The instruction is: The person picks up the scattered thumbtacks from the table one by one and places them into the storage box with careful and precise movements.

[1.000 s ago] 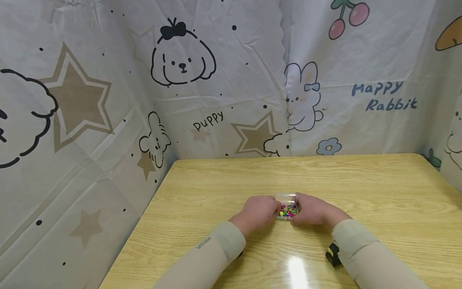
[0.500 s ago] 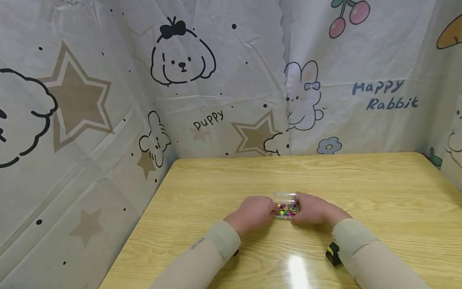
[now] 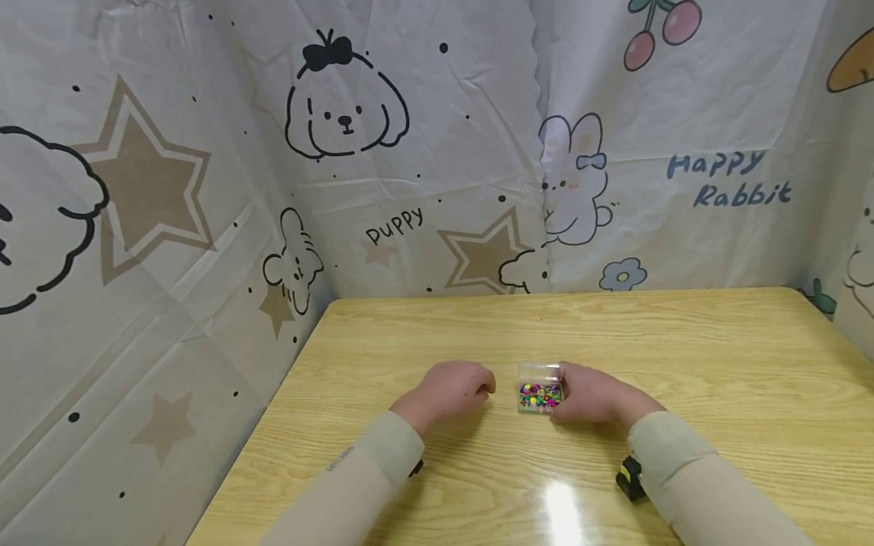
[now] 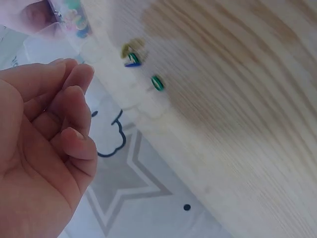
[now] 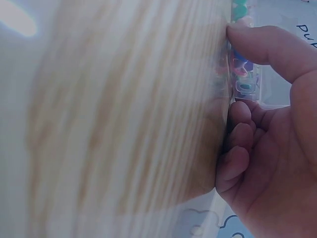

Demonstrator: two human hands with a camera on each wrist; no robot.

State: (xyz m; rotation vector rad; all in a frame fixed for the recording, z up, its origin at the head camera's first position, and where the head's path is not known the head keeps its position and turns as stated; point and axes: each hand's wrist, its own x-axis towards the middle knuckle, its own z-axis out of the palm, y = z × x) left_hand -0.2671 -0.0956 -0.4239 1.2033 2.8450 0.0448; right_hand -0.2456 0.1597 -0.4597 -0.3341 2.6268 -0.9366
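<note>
In the head view a small clear plastic box [image 3: 531, 412] stands on the table with its lid [image 3: 536, 371] raised, full of small shiny coloured pieces [image 3: 538, 396] that look like thumbtacks. My right hand [image 3: 589, 393] grips its right end, the thumb [image 5: 260, 45] along the near side in the right wrist view. To the left of the box, apart from it, is my left hand [image 3: 451, 388]. Its fingers are curled, thumb and index tips together, and I cannot tell whether a tiny piece is between them. Beside that hand, a green piece [image 4: 157, 83] and a green-blue piece [image 4: 132, 59] lie on the wood.
The wooden table [image 3: 717, 364] reaches back to a patterned cloth [image 3: 423, 114] that hangs behind it and at both sides. A black and yellow wrist device [image 3: 631, 479] shows under my right sleeve.
My left hand has drawn out of the box and moved left, uncovering the box's left end. The right hand keeps its grip, and the box has barely shifted.
</note>
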